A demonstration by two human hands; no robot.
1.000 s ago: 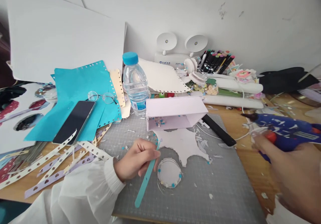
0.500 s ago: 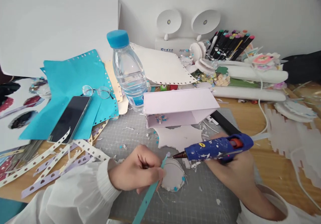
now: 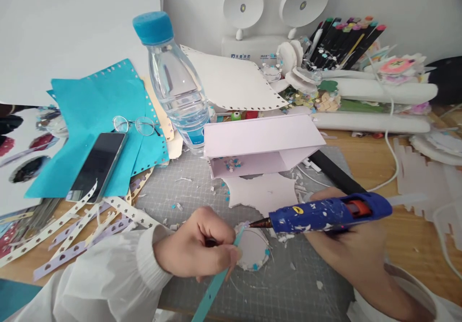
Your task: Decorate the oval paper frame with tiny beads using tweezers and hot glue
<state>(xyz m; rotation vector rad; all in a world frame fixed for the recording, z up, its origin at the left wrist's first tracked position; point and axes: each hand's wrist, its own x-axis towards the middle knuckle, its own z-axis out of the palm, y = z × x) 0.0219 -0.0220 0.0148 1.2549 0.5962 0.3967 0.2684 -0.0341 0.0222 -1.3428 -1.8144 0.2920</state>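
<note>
Pinched in my left hand (image 3: 202,245) is a teal paper strip (image 3: 212,290), slanting from the lower edge up to a pale tip. My right hand (image 3: 350,250) grips a blue glue gun (image 3: 321,214) with white smears, its dark nozzle pointing left at the strip's upper end, touching or nearly so. Beneath the nozzle lies a round white card piece (image 3: 252,252) with small blue bits along its rim, on the grey cutting mat (image 3: 288,283). A white card with scalloped edges (image 3: 260,193) rests behind it, in front of an open pale lilac paper box (image 3: 263,136).
A water bottle (image 3: 176,86) stands behind the mat. To the left lie blue paper (image 3: 83,100), glasses (image 3: 135,125), a phone (image 3: 99,165) and punched paper strips (image 3: 83,250). Several markers (image 3: 346,43) stand at the back right. A white cable (image 3: 391,153) runs down the right side.
The camera view has shifted slightly, with the background things sitting higher. The nozzle stays near the strip's tip and seems a little closer to it. Both hands keep their holds.
</note>
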